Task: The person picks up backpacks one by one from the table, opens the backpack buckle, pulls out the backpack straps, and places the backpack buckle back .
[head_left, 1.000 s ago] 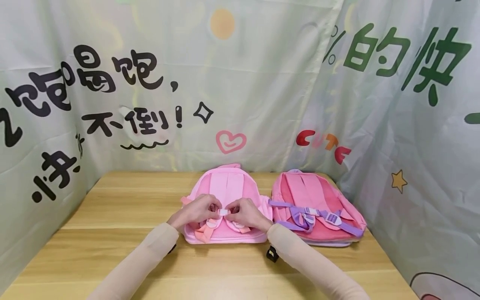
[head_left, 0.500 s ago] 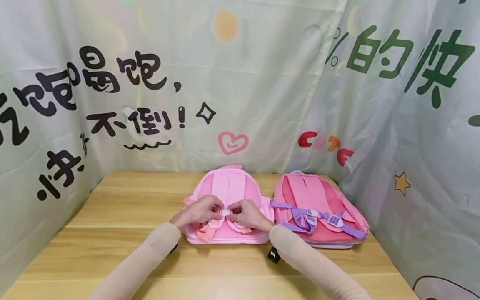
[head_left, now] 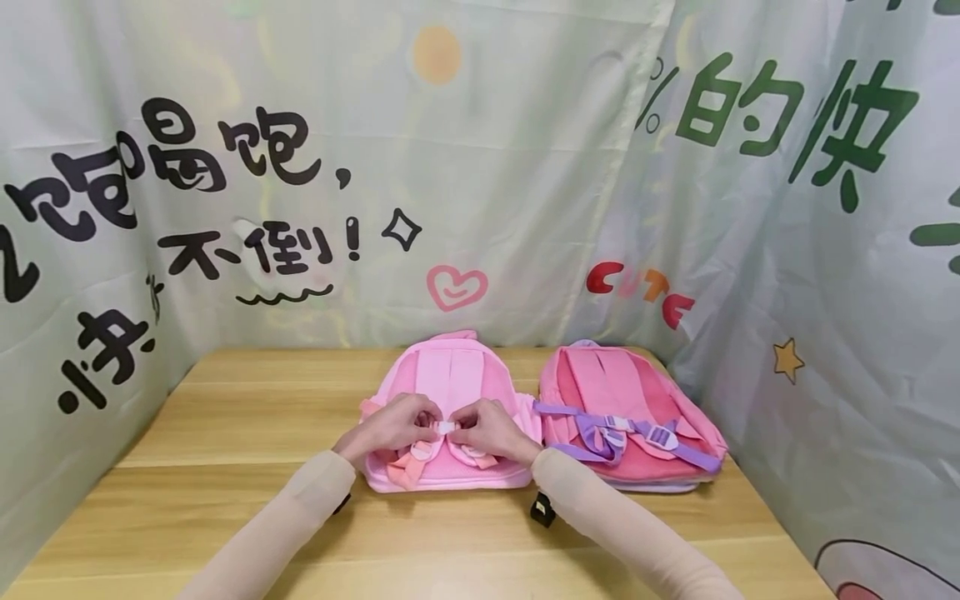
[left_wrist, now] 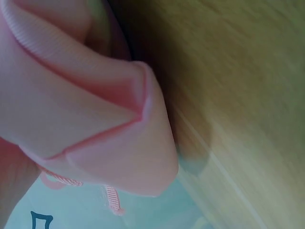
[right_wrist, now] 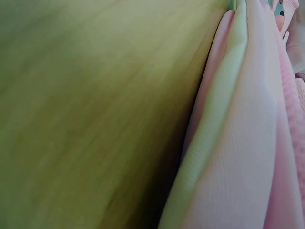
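A light pink backpack (head_left: 448, 367) lies on the table with its strap side up. Over its middle, my left hand (head_left: 396, 422) and right hand (head_left: 491, 425) face each other, thumb and fingers pinching the two ends of a small white buckle (head_left: 446, 427). The buckle's halves sit together between my fingertips. Below it, the shoulder straps spread out with white adjusters and a loose coral webbing end (head_left: 406, 472). The left wrist view is filled mostly by the bag's folded pink side (left_wrist: 109, 143); the right wrist view shows its pale lower edge (right_wrist: 238, 143).
A darker pink backpack (head_left: 637, 375) with purple straps (head_left: 600, 433) and white buckles lies close on the right. Both bags rest on a wooden table (head_left: 225, 500). Printed cloth (head_left: 375, 167) hangs behind and at both sides.
The head view shifts slightly right, then back left. Both hands keep their pinch on the buckle, and the bags stay in place.
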`<move>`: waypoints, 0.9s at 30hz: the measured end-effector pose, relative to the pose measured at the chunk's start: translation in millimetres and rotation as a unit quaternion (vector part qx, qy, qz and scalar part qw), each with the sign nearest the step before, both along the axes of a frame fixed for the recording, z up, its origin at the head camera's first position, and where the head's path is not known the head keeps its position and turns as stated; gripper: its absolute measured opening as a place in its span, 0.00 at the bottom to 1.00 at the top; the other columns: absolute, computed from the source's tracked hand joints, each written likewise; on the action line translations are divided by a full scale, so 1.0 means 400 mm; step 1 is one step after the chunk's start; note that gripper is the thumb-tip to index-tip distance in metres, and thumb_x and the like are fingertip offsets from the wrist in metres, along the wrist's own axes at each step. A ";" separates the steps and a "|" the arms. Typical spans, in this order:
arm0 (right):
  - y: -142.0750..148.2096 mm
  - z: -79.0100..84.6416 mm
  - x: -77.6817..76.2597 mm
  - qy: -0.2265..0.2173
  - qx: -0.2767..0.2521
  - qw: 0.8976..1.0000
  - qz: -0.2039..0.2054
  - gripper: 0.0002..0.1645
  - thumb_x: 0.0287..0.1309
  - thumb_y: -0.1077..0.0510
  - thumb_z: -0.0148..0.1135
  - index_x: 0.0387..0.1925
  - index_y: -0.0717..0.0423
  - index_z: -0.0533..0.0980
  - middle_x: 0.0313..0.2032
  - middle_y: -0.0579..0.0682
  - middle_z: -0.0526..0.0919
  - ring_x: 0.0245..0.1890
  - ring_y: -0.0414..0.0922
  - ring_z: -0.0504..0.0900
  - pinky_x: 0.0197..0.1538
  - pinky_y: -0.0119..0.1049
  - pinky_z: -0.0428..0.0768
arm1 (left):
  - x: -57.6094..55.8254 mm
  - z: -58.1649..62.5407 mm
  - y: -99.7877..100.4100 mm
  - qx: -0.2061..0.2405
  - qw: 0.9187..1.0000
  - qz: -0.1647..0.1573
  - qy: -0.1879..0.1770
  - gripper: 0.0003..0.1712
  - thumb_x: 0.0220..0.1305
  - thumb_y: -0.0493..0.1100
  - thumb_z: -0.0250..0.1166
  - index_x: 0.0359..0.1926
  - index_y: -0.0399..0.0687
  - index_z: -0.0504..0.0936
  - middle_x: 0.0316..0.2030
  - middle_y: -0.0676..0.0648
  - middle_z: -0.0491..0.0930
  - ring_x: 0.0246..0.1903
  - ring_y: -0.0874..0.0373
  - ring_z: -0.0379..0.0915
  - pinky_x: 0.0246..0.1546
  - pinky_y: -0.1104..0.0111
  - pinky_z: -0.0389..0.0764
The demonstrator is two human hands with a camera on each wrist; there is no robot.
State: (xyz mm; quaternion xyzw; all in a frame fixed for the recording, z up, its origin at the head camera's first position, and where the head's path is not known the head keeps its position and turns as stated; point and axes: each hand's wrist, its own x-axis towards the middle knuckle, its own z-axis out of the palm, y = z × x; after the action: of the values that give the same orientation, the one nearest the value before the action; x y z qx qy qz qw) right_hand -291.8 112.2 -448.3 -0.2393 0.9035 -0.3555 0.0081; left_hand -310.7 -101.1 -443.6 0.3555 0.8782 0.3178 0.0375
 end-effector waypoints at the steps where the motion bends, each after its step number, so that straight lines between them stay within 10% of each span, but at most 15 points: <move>1: 0.000 0.000 0.001 -0.003 0.002 1.000 -0.002 0.10 0.52 0.55 0.71 0.38 0.51 0.86 0.29 0.42 0.88 0.25 0.31 0.76 0.32 0.25 0.73 | 0.000 -0.002 0.000 0.000 1.000 -0.001 0.002 0.08 0.59 0.37 0.70 0.40 0.44 0.85 0.27 0.55 0.78 0.27 0.66 0.71 0.31 0.74 0.74; 27: 0.007 -0.001 -0.004 -0.031 -0.016 0.999 -0.012 0.12 0.50 0.54 0.73 0.39 0.51 0.86 0.35 0.45 0.89 0.30 0.34 0.79 0.37 0.29 0.77 | 0.000 -0.005 0.003 0.006 1.000 0.011 -0.010 0.09 0.59 0.37 0.70 0.42 0.46 0.86 0.29 0.56 0.81 0.30 0.65 0.74 0.35 0.72 0.77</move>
State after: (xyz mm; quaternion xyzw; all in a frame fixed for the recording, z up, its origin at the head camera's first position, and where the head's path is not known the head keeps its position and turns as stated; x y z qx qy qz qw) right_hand -293.4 115.1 -448.7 -0.2177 0.8997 -0.3774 0.0276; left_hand -310.7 -99.9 -445.5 0.3426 0.8799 0.3266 0.0404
